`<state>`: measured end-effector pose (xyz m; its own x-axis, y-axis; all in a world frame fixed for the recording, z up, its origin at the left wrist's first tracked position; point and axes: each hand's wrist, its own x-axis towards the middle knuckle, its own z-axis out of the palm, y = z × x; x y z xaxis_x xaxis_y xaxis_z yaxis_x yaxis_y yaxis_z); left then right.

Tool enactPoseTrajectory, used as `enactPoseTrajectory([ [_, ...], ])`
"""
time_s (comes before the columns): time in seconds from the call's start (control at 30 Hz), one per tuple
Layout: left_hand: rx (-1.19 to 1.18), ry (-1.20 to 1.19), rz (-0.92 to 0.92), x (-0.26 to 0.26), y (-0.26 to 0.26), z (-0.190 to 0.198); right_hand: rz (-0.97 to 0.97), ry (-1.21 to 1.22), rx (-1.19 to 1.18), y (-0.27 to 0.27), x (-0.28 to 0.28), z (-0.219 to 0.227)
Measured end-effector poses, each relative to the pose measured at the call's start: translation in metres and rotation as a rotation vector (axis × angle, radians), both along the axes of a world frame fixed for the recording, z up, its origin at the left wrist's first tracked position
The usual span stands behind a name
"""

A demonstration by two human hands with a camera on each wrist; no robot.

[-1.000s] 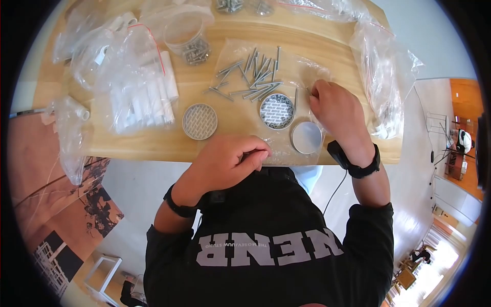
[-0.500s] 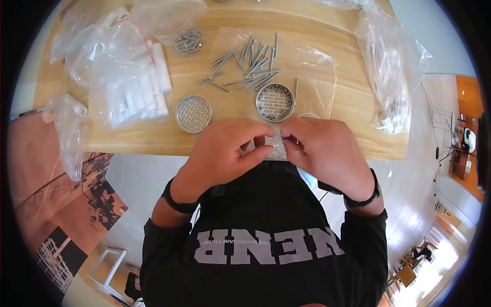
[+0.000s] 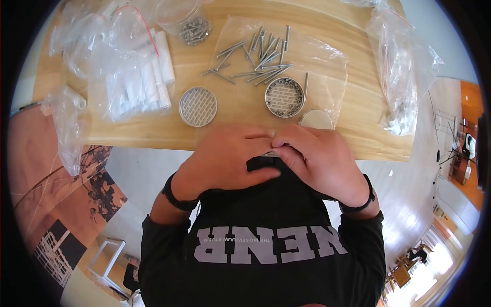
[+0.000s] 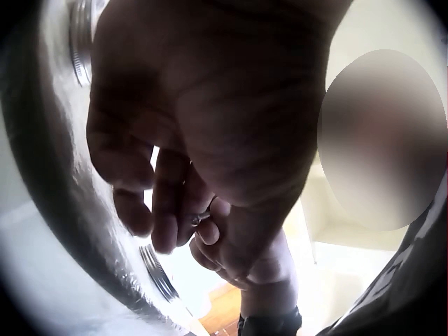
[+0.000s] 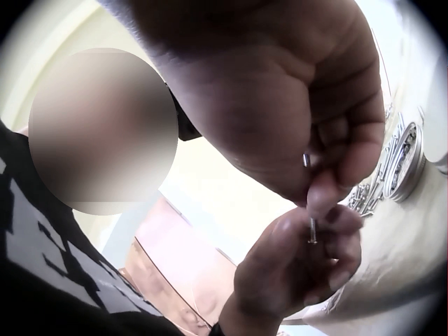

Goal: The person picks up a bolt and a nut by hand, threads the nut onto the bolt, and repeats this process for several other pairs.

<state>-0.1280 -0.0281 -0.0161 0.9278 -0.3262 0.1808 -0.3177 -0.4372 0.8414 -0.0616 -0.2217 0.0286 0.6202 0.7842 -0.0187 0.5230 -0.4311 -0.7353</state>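
Observation:
My right hand (image 3: pixel 322 158) pinches a slim metal bolt (image 5: pixel 313 229) between thumb and fingertips, close to the front of my body. The bolt's flat end points toward my left hand (image 3: pixel 220 156), while its other end peeks out above the right fingertips. In the head view the left thumb stands apart from the left fingers, which bend loosely right beside the right fingertips. Just beyond the hands is a round tin (image 3: pixel 284 97) with small metal nuts along its inner wall. A loose bolt (image 3: pixel 306 88) lies against its right side.
Several loose bolts (image 3: pixel 266 59) lie on a clear plastic sheet (image 3: pixel 327 61). Two round lids, one patterned (image 3: pixel 198 106) and one plain (image 3: pixel 317 119), flank the tin. Bagged white tubes (image 3: pixel 138 87) and a tub of screws (image 3: pixel 195 30) are at left; another plastic bag (image 3: pixel 396 71) is at right.
My right hand has come from beside the tin to meet the left in front of my body. The left thumb has spread away from its fingers, and both hands sit slightly lower.

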Motion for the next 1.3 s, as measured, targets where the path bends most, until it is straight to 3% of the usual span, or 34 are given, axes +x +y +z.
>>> enactPoseTrajectory([
  [0.07,-0.027,0.073,0.003,-0.002,0.003,-0.001,-0.017,0.054,0.087,0.001,-0.001,-0.002],
  [0.3,-0.018,0.167,0.008,-0.005,0.014,-0.004,0.018,0.038,-0.004,-0.004,0.012,0.001],
  [0.43,-0.187,0.313,0.084,-0.005,0.029,0.004,0.026,-0.126,0.037,0.002,0.034,-0.004],
  [0.5,-0.193,0.319,0.168,-0.006,0.030,0.001,0.066,-0.339,-0.138,0.010,0.044,-0.006],
  [0.67,-0.174,0.248,0.165,-0.007,0.028,-0.003,0.227,-0.371,-0.303,0.021,0.057,-0.017],
  [0.93,-0.229,0.309,0.216,-0.009,0.021,-0.006,0.177,-0.385,-0.205,0.023,0.054,-0.018],
  [1.0,-0.118,0.206,0.207,-0.009,0.021,-0.008,0.176,-0.384,-0.214,0.024,0.054,-0.018],
  [1.3,-0.072,0.053,0.180,-0.003,0.023,-0.017,0.187,-0.475,-0.354,0.013,0.063,0.009],
])
